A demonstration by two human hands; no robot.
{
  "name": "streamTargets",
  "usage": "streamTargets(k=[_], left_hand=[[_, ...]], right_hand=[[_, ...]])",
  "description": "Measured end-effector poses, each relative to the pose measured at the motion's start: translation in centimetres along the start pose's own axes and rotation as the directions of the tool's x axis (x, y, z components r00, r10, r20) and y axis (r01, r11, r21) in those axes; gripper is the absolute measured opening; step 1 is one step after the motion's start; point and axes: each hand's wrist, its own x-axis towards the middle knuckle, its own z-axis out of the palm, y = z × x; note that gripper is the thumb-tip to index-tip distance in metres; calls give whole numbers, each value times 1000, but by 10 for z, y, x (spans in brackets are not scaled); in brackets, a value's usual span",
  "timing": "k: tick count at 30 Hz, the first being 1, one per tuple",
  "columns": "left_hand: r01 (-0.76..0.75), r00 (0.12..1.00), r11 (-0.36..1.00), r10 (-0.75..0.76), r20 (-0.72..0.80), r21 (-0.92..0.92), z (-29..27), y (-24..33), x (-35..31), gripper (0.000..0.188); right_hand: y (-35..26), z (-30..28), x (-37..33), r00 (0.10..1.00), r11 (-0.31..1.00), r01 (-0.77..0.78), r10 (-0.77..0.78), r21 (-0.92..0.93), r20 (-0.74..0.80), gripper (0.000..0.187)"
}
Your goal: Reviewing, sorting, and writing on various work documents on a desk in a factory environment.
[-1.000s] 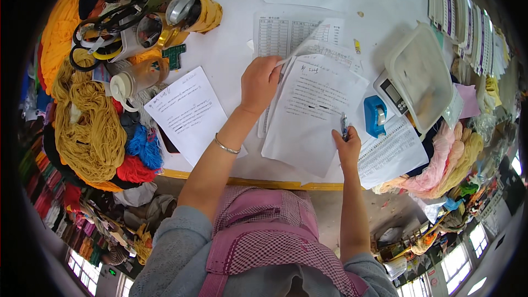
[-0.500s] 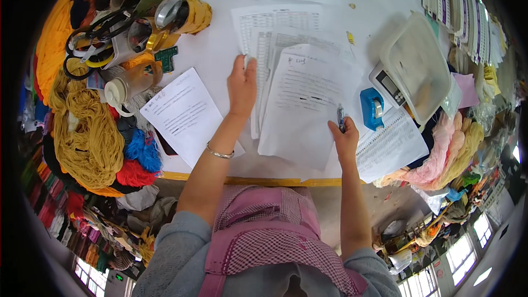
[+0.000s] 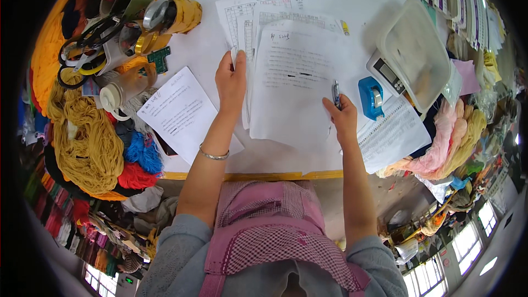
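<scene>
**Left hand on the stack edge, right hand on the pen**

Our left hand [image 3: 231, 85] has the left edge of the white printed table sheets [image 3: 234, 14] between thumb and fingers; can't tell how firmly. Our right hand [image 3: 344, 115] grasps a slim dark-and-silver pen [image 3: 336, 92] between thumb and fingers, tip end pointing far, probably so it's ready while the fingers stay free. Can't tell if that hand touches paper.

White handwritten sheet [image 3: 297, 104] lies on top, mid-table, between our hands, text facing us, presumably for reading. Table sheets fan out far left beneath it.

Blue plastic tape dispenser [image 3: 369, 99] sits just right, likely for easy reach. Translucent plastic bin [image 3: 412, 55] rests on the pale digital scale [image 3: 385, 71], maybe as its weighing pan.
</scene>
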Motion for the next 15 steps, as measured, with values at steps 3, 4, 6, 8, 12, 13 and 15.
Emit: streamTargets(k=[3, 4, 6, 8, 12, 13, 15], left_hand=[[48, 999, 995, -46, 22, -92, 3, 2, -4, 29], [43, 999, 994, -42, 13, -105, 3, 1, -5, 30], [17, 1000, 996, -16, 6, -93, 5, -1, -9, 29], [-8, 1000, 997, 9, 1, -77, 6, -3, -12, 29], [38, 999, 997, -36, 29, -62, -3, -15, -7, 30], [81, 996, 993, -78, 48, -80, -6, -22, -5, 31], [17, 1000, 998, -17, -1, -52, -3, -18, -9, 31]], right_hand=[[4, -1, 4, 997, 999, -32, 30, 29, 73, 19], [5, -2, 6, 997, 999, -36, 34, 32, 73, 19], [6, -1, 5, 995, 999, -40, 37, 22, 89, 19], [3, -2, 5, 995, 998, -48, 45, 32, 84, 19], [2, -1, 4, 997, 999, -37, 35, 37, 63, 20], [3, -2, 5, 998, 1000, -12, 11, 24, 63, 20], [5, -1, 2, 998, 999, -6, 3, 50, 56, 17]])
